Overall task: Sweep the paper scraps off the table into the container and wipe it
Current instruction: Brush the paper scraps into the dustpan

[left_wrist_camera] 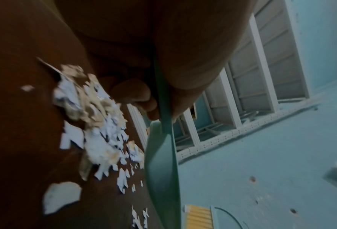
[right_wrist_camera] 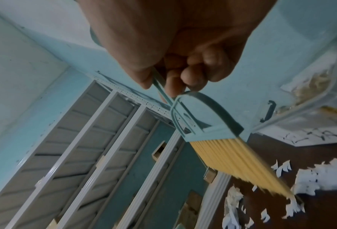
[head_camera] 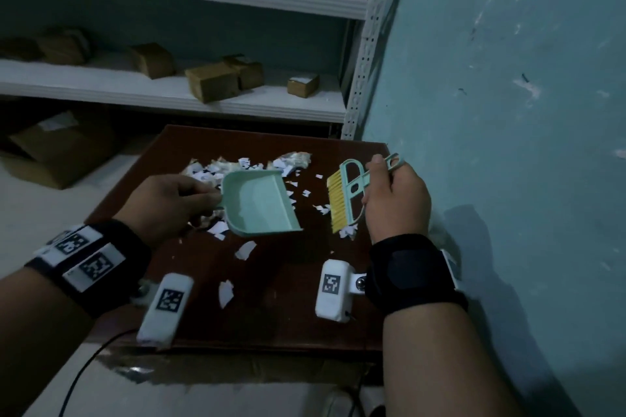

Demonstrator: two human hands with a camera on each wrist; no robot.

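Observation:
White paper scraps (head_camera: 233,166) lie scattered over the dark brown table (head_camera: 288,308), thickest at its far side (left_wrist_camera: 97,124). My left hand (head_camera: 169,203) grips the handle of a mint green dustpan (head_camera: 261,203), held just above the table with its mouth toward the right (left_wrist_camera: 161,170). My right hand (head_camera: 393,203) grips the handle of a mint green brush (head_camera: 352,193) with yellow bristles (right_wrist_camera: 240,167). The bristles point left toward the dustpan, their near tips touching a scrap (head_camera: 347,230).
White shelves (head_camera: 203,98) with small cardboard boxes stand behind the table. A blue wall (head_camera: 508,112) runs close along the right. A clear container (right_wrist_camera: 309,86) with scraps in it shows in the right wrist view. Cardboard boxes (head_camera: 57,145) sit on the floor at left.

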